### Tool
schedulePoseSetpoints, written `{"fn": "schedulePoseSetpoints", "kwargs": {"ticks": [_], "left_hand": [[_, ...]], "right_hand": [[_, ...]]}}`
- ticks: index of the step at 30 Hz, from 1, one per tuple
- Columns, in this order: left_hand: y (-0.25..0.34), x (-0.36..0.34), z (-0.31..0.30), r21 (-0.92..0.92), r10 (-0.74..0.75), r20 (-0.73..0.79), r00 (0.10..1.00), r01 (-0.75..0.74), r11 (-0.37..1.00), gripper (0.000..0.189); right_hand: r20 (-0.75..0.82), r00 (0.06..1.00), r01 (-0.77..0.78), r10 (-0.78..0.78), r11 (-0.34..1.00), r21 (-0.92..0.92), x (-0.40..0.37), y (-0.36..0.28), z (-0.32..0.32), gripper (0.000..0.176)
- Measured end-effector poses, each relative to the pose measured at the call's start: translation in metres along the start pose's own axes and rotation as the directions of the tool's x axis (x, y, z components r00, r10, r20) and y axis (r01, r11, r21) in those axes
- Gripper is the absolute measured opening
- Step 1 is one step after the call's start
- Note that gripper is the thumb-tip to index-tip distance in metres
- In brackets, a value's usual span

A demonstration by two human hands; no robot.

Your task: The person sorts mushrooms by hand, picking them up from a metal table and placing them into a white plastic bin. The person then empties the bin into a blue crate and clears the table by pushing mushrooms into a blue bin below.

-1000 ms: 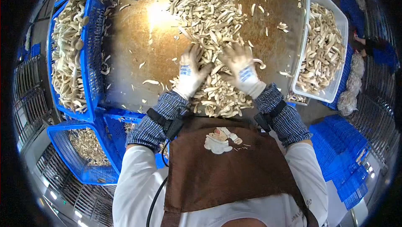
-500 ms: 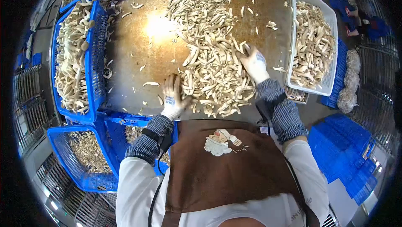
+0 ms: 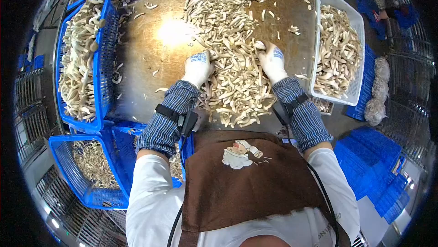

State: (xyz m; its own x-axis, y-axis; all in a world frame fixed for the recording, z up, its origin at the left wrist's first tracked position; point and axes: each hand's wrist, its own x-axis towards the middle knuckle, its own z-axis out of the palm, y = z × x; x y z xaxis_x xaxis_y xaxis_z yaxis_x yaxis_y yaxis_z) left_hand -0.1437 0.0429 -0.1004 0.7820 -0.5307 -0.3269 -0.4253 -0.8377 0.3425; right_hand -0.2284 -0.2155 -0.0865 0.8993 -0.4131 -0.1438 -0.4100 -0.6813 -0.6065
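Note:
A long heap of pale, sliced-looking mushrooms runs down the middle of the metal table. My left hand, in a white glove with blue print, is at the heap's left edge. Its fingers are curled inward and mostly hidden, so what they hold cannot be made out. Across the heap, my right hand wears a matching glove. The fingers are bent closed against the heap's right edge, with a pale mushroom piece at the fingertips.
Left of the table stands a blue crate full of longer mushrooms. A lower blue basket holds small pieces. On the right, a white basket contains more mushrooms. Scattered bits lie on the metal table. Blue crates are stacked at lower right.
My left hand has moved up and slightly right from the lower left edge, its spread fingers now curled at the heap. My right hand has shifted slightly up and left, fingers drawn closed.

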Motion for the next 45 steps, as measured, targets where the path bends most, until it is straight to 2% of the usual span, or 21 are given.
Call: {"fn": "schedulePoseSetpoints", "kwargs": {"ticks": [3, 7, 10, 13, 15, 16, 17, 19, 21, 23, 25, 26, 28, 30, 31, 34, 35, 37, 40, 42, 45], "left_hand": [[-0.010, -0.008, -0.004, -0.085, -0.041, 0.005, 0.999, 0.041, 0.995, 0.031], [-0.031, -0.018, 0.003, -0.186, 0.053, -0.287, 0.956, -0.109, 0.976, 0.028], [-0.039, -0.012, 0.011, -0.393, -0.091, -0.398, 0.913, -0.080, 0.916, 0.031], [-0.028, -0.008, -0.008, -0.506, -0.262, -0.182, 0.948, 0.138, 0.851, 0.036], [-0.024, -0.006, -0.016, -0.513, -0.281, -0.133, 0.950, 0.177, 0.840, 0.040], [-0.023, -0.005, -0.015, -0.560, -0.302, -0.183, 0.936, 0.153, 0.814, 0.040], [-0.025, -0.005, -0.015, -0.605, -0.324, -0.230, 0.918, 0.126, 0.786, 0.041], [-0.038, -0.010, -0.023, -0.929, -0.306, 0.162, 0.938, 0.250, 0.273, 0.045], [-0.057, -0.014, -0.008, -0.974, -0.260, 0.226, 0.939, 0.213, -0.076, 0.043], [-0.039, -0.028, -0.021, -0.985, -0.305, 0.168, 0.937, 0.170, -0.019, 0.041], [-0.031, -0.029, -0.012, -0.981, -0.290, 0.026, 0.957, 0.080, 0.178, 0.043], [-0.012, -0.035, -0.011, -0.966, -0.219, 0.004, 0.976, 0.060, 0.251, 0.045], [0.024, -0.043, 0.012, -0.768, 0.111, -0.121, 0.986, -0.164, 0.620, 0.044], [0.056, -0.055, 0.044, -0.624, 0.278, -0.205, 0.938, -0.344, 0.702, 0.047], [0.074, -0.066, 0.013, -0.588, 0.261, 0.167, 0.951, -0.116, 0.800, 0.044], [0.061, -0.081, 0.010, -0.370, 0.483, -0.114, 0.868, -0.488, 0.791, 0.056], [0.046, -0.084, 0.014, -0.262, 0.455, -0.242, 0.857, -0.509, 0.820, 0.069], [0.029, -0.097, 0.008, -0.154, 0.150, -0.246, 0.958, -0.191, 0.969, 0.079], [0.001, -0.106, 0.044, -0.068, 0.081, -0.318, 0.945, -0.107, 0.992, 0.077], [-0.003, -0.099, 0.046, -0.064, 0.097, -0.279, 0.955, -0.119, 0.991, 0.078], [-0.020, -0.075, 0.050, -0.150, 0.092, -0.278, 0.956, -0.138, 0.979, 0.059]], "right_hand": [[0.118, 0.983, -0.114, 0.138, 0.975, -0.190, 0.025, 0.004, 0.010, 0.037], [0.238, 0.951, -0.262, 0.196, 0.920, 0.290, 0.024, -0.003, -0.017, 0.045], [0.207, 0.925, -0.380, 0.319, 0.803, 0.459, 0.021, 0.019, -0.001, 0.045], [-0.013, 0.996, 0.095, -0.094, 0.992, 0.083, 0.024, 0.020, 0.020, 0.044], [0.050, 0.989, 0.116, -0.137, 0.948, 0.298, 0.034, 0.016, 0.049, 0.046], [0.176, 0.973, 0.169, -0.148, 0.979, -0.112, 0.035, -0.009, 0.031, 0.048], [0.249, 0.967, 0.096, -0.047, 0.977, -0.188, 0.041, -0.012, 0.038, 0.047], [0.210, 0.964, 0.209, -0.162, 0.952, -0.223, 0.043, -0.016, 0.029, 0.038], [0.171, 0.984, 0.074, -0.049, 0.987, -0.142, 0.029, -0.023, 0.002, 0.038], [0.085, 0.994, 0.048, -0.072, 0.965, 0.258, 0.010, -0.017, -0.012, 0.036], [0.280, 0.959, -0.229, 0.055, 0.734, 0.640, -0.022, -0.035, -0.034, 0.037], [0.449, 0.843, -0.481, 0.295, 0.787, 0.387, -0.020, 0.000, -0.009, 0.029], [0.401, 0.906, -0.389, 0.139, 0.647, 0.655, -0.061, -0.035, 0.000, 0.023], [0.433, 0.897, -0.417, 0.089, 0.495, 0.762, -0.082, -0.041, 0.007, 0.029], [0.238, 0.955, -0.293, 0.177, 0.443, 0.847, -0.090, -0.031, 0.022, 0.032], [0.463, 0.830, -0.557, 0.311, 0.410, 0.723, -0.094, 0.004, -0.004, 0.031], [0.378, 0.870, -0.488, 0.316, 0.449, 0.748, -0.096, 0.001, -0.020, 0.030], [0.273, 0.915, -0.401, 0.299, 0.582, 0.707, -0.088, 0.015, -0.023, 0.032], [0.078, 0.992, -0.123, 0.103, 0.940, 0.317, -0.070, 0.010, 0.000, 0.035], [0.060, 0.968, 0.250, -0.245, 0.964, -0.094, -0.059, 0.010, 0.018, 0.043], [0.143, 0.961, 0.269, -0.235, 0.914, -0.303, -0.056, 0.005, 0.019, 0.028]]}}
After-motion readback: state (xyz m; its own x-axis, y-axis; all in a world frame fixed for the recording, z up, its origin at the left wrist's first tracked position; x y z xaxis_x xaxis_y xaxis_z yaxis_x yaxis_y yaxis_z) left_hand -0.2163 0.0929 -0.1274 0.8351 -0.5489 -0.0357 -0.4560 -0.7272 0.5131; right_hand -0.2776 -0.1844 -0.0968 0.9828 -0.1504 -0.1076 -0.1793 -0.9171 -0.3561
